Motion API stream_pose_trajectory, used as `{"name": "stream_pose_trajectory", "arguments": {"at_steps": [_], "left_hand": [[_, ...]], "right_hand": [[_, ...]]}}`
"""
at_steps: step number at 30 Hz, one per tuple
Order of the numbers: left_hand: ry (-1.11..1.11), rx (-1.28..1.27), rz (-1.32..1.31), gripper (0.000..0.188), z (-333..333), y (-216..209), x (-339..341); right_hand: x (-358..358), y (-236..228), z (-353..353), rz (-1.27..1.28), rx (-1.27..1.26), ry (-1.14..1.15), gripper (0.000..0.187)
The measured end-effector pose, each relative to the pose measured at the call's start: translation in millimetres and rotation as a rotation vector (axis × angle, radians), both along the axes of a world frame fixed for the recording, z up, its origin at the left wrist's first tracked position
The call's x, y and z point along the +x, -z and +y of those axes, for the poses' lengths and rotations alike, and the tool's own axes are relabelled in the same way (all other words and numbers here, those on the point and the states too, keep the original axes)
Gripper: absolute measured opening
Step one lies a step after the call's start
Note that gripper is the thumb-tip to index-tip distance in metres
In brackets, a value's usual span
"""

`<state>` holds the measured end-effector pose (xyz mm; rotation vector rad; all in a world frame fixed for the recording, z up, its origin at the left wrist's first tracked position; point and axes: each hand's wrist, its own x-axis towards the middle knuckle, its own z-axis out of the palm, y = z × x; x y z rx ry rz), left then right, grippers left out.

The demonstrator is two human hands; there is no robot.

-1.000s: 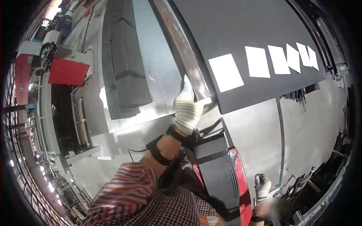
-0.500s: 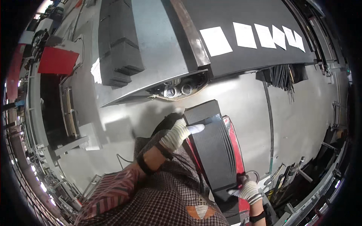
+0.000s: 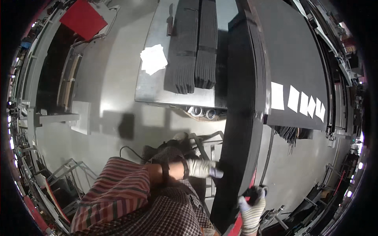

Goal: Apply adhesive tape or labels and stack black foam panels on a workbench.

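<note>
There are two hands in striped knit gloves (image 3: 200, 168), three long black layered stacks (image 3: 241, 118) and one white paper pile (image 3: 153, 59). One grey metal tabletop (image 3: 149, 89) shows.

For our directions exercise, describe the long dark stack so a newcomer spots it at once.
Find the metal table, top centre. Toward its right side, the long dark stack runs down the picture, with the left hand and right hand at opposite sides. Unlike the two stacks there, it extends past the table's near edge.
</note>
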<state>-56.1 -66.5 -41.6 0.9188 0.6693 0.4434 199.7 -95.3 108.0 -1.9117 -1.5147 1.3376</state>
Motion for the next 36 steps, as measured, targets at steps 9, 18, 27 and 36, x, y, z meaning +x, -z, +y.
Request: {"name": "stream_pose_trajectory", "arguments": {"at_steps": [9, 18, 27, 36], "left_hand": [[-0.44, -0.198, -0.22, 0.05, 2, 11, -33], [-0.973, -0.601, -0.929, 0.043, 93, 5, -49], [-0.872, -0.396, -0.166, 0.065, 123, 1, 69], [-1.328, -0.716, -0.044, 0.057, 237, -3, 161]], "right_hand": [[-82, 59, 2, -0.251, 0.371, -0.148, 0.089], [-140, 27, 130, -0.034, 0.44, -0.205, 0.06], [196, 183, 29, -0.576, -0.253, -0.119, 0.027], [285, 241, -19, -0.626, -0.286, -0.2, 0.043]]}}
